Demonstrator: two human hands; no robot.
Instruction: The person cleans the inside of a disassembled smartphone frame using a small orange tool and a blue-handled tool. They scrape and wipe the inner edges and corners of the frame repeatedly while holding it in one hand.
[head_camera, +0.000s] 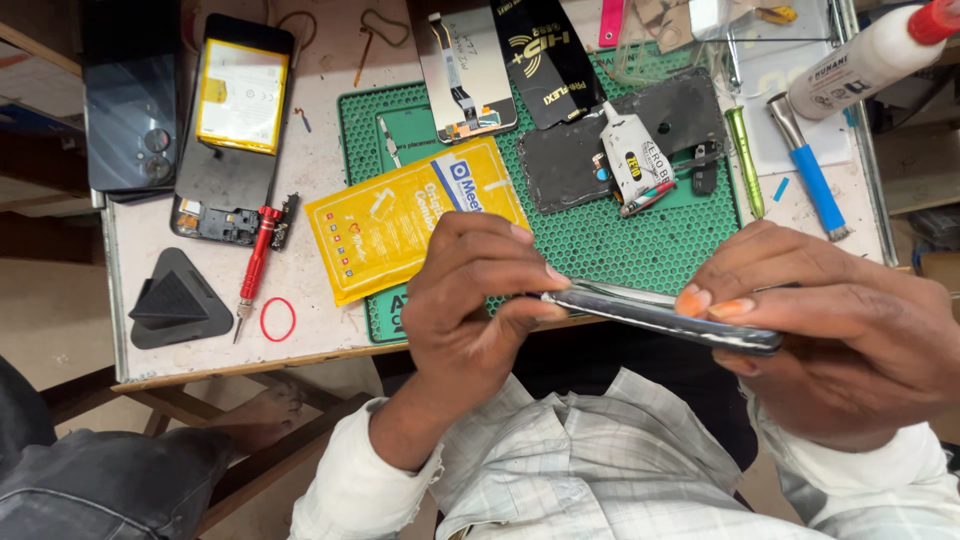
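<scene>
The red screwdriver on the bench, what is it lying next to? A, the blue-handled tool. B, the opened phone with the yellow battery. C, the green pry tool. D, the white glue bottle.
B: the red screwdriver lies on the bench just below the opened phone with its yellow battery, on the far side from the glue bottle.

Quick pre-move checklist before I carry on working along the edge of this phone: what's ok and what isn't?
1. Phone held at both ends: ok.
2. Left hand pinching the near end: ok.
3. Right hand gripping the far end: ok.
4. Phone over the green mat: not ok, it hangs over the table edge and lap.
5. Red screwdriver within reach: ok.
6. Seam opened: cannot tell.
</scene>
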